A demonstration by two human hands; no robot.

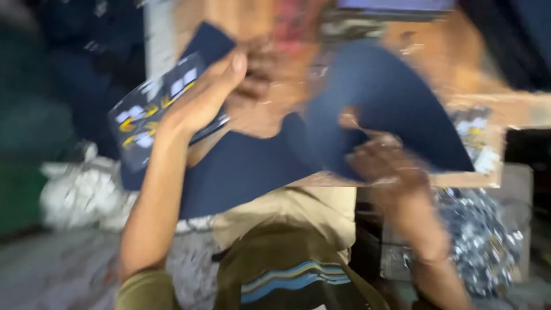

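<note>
Blur smears much of the head view, so only the larger shapes can be trusted. At the far left a crumpled white bag (86, 195) lies on the grey floor (51, 270), below and just beside the left forearm. Next comes the left hand (201, 100), raised, its fingers curled over a dark printed card (150, 115) with white and yellow marks, the thumb pointing up toward the wooden surface behind; the hand is closed on the card and seems to press it against the near left part of a big navy sheet (252, 166). That sheet is the thing both hands work on: it spreads across the middle, its long axis running from lower left to upper right, and its right half arches up into a curved fold (390, 97). Under it is a wooden board (459, 57), showing at the top and along the right edge. The right hand (384, 163) sits at the lower right edge of the sheet, under the arch; it looks closed on the edge, though the blur hides the fingers, so the grip cannot be told for certain. Both hands touch the sheet, the left higher and farther out, the right lower and closer in. Lowest at the right is a heap of small shiny pieces (482, 241).
</note>
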